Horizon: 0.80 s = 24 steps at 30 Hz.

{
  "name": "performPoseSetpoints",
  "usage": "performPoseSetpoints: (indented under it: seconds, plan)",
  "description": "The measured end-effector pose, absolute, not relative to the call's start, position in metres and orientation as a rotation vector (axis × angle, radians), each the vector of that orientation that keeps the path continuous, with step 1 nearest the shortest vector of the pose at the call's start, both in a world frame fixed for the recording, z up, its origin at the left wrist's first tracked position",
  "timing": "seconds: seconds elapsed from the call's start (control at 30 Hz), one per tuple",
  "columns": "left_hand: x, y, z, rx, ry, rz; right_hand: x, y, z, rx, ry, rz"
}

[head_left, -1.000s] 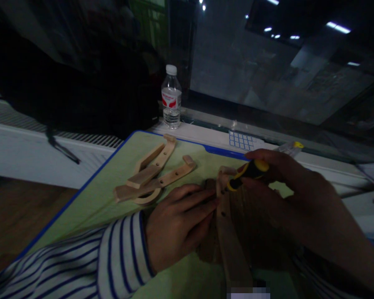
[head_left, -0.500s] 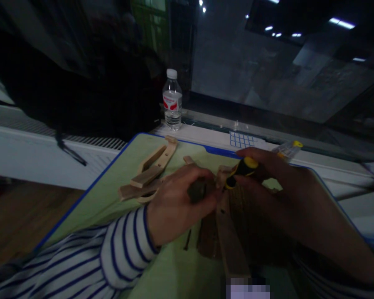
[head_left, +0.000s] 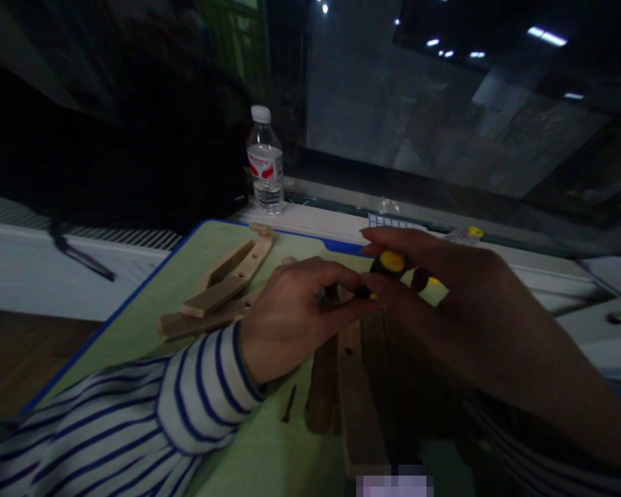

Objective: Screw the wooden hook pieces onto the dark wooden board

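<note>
Yellow-black handle (head_left: 392, 261) partly behind right hand (head_left: 458, 300)

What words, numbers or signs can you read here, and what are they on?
None can be read for sure.
Bottle label: red marks that look like writing, too blurred to read.
Blue grid sheet: only lines show, no readable text.
Yellow-and-black handle: no writing shows.

Smooth, matt wood is seen in the strip (head_left: 359, 407) and the loose pieces (head_left: 214, 295). The block (head_left: 321, 397) is dulled by shadow, and its material cannot be made out. Plastic is suggested by the screwdriver (head_left: 392, 261), dark metal by the screw (head_left: 288, 404). Creased cloth is shown by the sleeve (head_left: 199, 400), clear, glossy plastic by the bottle (head_left: 266, 166), reflective glass by the window (head_left: 435, 131).
</note>
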<state>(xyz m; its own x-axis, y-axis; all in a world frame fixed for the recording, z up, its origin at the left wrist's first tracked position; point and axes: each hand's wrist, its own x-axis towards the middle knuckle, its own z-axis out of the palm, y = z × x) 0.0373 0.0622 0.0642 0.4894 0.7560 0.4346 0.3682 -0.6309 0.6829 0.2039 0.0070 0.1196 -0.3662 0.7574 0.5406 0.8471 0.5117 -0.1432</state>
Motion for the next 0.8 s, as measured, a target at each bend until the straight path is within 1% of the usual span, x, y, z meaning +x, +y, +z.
performPoseSetpoints:
  seconds: [0.13,0.3,0.67,0.8]
  plan:
    - [0.0363,0.0625,0.0631,2.285,0.944,0.990,0.2028,0.0117,0.1247,-1.276,-2.264,-0.178]
    - [0.0345,0.0640,0.0583,2.369,0.950,1.048,0.2011,0.0126,0.1262,-1.369,-2.269,-0.133]
    - [0.0341,0.0631,0.0584,2.387,0.934,1.031,0.2012,0.0126,0.1251,-1.285,-2.261,-0.174]
    - [0.0354,0.0583,0.0562,2.371,0.932,1.111,0.2004,0.0116,0.1240,-1.263,-2.278,-0.180]
